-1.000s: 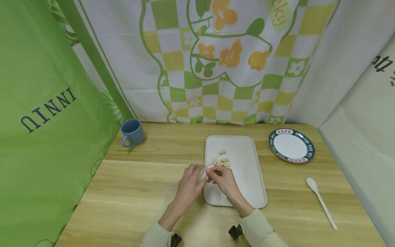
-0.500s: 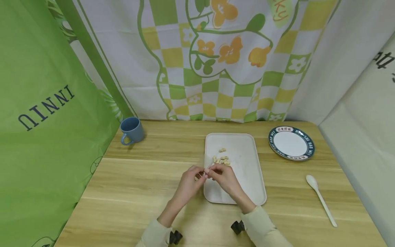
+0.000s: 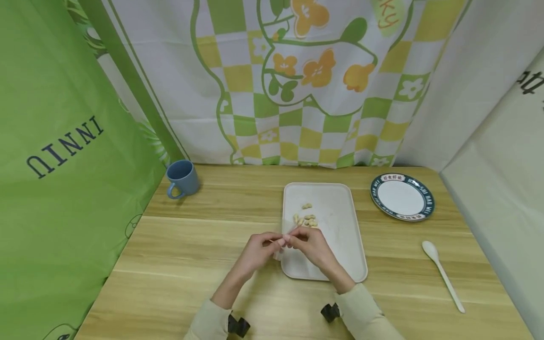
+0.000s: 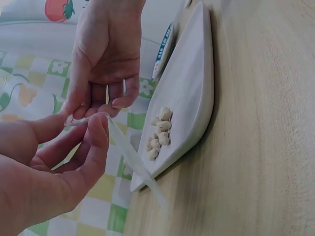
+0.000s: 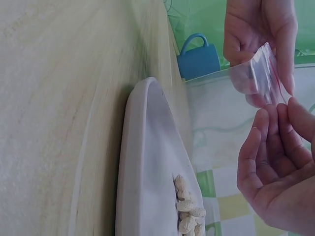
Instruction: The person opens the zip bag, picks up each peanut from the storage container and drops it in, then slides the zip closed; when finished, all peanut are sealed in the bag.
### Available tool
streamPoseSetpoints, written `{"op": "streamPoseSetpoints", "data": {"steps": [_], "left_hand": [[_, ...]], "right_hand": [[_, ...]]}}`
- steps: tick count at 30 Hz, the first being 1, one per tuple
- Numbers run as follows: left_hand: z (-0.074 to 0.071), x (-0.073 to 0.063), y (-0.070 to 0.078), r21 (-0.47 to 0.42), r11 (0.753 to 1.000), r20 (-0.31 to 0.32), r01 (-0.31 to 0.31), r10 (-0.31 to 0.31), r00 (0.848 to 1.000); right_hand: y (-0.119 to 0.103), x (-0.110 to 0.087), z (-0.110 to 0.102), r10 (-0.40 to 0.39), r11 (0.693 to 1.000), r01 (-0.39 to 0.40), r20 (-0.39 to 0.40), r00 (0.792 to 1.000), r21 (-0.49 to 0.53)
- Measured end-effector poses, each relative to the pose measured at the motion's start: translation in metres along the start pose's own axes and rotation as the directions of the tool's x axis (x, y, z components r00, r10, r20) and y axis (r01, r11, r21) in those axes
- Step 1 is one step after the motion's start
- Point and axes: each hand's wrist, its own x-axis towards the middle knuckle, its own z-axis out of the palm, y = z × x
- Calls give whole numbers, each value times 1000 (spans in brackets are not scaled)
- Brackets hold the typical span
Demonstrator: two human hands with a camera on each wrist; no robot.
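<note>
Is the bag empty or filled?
Empty: edge-on in the left wrist view, the clear zip bag is thin and flat, with no bulge.

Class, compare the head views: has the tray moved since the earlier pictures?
No. The tray keeps its place on the table, left of the plate; the whole picture shifts slightly, all together.

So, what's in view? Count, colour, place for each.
Table: one, light wood, centre
Tray: one, off-white, on table
Unshelled peanuts: several, count unclear, tan, on tray
Zip-lock bag: one, clear, over tray's left edge
Mug: one, blue, table's far left
Plate: one, white with dark rim, far right
Spoon: one, white, right of tray
Checked curtain: one, white-green-yellow, behind table
Side cloths: two, green left, whitish right
Sleeves: two, cream, bottom
Wrist devices: two, black, beside sleeves
Left hand: one, bare, pinching bag
Right hand: one, bare, pinching bag
</note>
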Motion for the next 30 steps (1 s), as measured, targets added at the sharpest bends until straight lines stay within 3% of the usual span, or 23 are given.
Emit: {"op": "streamPoseSetpoints", "data": {"steps": [4,6,8,11,14,17,24,27,30], "left_hand": [[-2,0,-2,-97,995,27,32,-30,999],[-1,1,-3,-105,994,19,30,-28,999],[-1,1,-5,-69,998,-12,-11,10,1000],[3,0,-6,67,991,-91,-116,121,988],[7,-1,-5,256,940,-141,-226,267,953],[10,-2,-5,391,877,-132,-280,354,926],[12,-1,-1,607,726,-41,-323,434,900],[12,-1,0,634,701,-28,-327,443,896],[13,-1,-1,632,704,-43,-324,449,892]], "right_hand": [[20,5,1,-2,1000,2,-4,1000,6],[23,6,0,-1,1000,1,2,1000,19],[24,6,-1,-1,1000,1,7,1000,25],[24,6,-3,-1,1000,1,13,1000,17],[23,6,-4,-6,1000,6,19,1000,-1],[23,5,-3,2,1000,-2,25,1000,-9],[25,6,0,-33,999,33,36,999,7],[27,6,1,-46,999,46,46,998,5],[27,6,2,-58,998,59,56,997,-7]]}}
